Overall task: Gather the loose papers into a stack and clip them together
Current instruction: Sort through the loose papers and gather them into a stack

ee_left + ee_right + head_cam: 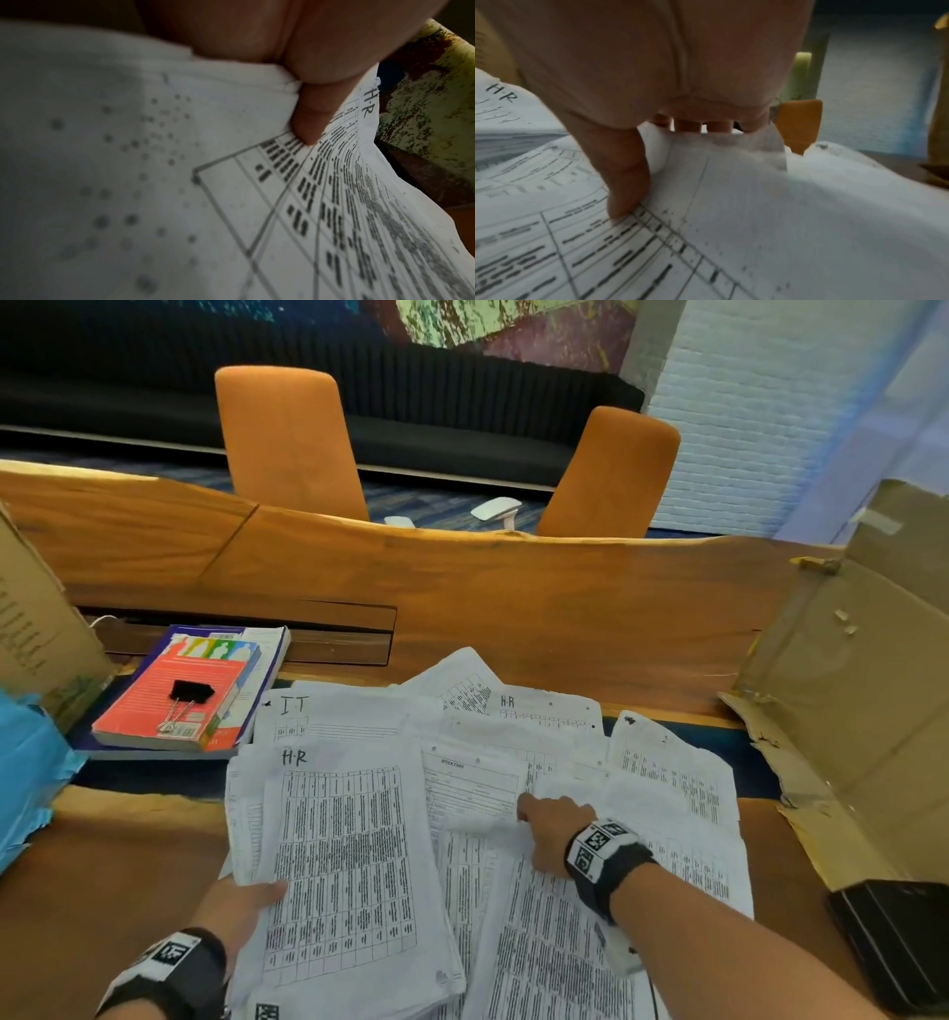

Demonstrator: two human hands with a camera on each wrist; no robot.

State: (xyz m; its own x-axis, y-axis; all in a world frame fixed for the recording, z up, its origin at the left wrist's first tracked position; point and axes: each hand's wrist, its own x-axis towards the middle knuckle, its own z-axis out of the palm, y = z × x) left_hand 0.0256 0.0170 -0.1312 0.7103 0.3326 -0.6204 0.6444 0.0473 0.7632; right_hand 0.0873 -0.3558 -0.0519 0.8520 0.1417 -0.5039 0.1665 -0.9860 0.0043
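Many white printed sheets lie fanned over the wooden table [513, 608]. My left hand [246, 904] grips a small bundle of sheets [344, 865] topped by one marked "H·R", thumb on top; the left wrist view shows the thumb [308, 117] pinching that bundle [334, 203]. My right hand [552, 824] lies on the loose papers [513, 762] at centre, its fingers slid under a sheet's edge and its thumb [623, 182] pressed on top of that sheet [757, 203]. A black binder clip [187, 698] rests on the books at left, away from both hands.
A stack of books [205, 690] lies at the left. Cardboard boxes stand at the far left [36, 629] and right [862, 701]. A blue bag [25, 778] and a black case [904, 937] sit at the table's sides. Two orange chairs [287, 444] stand beyond.
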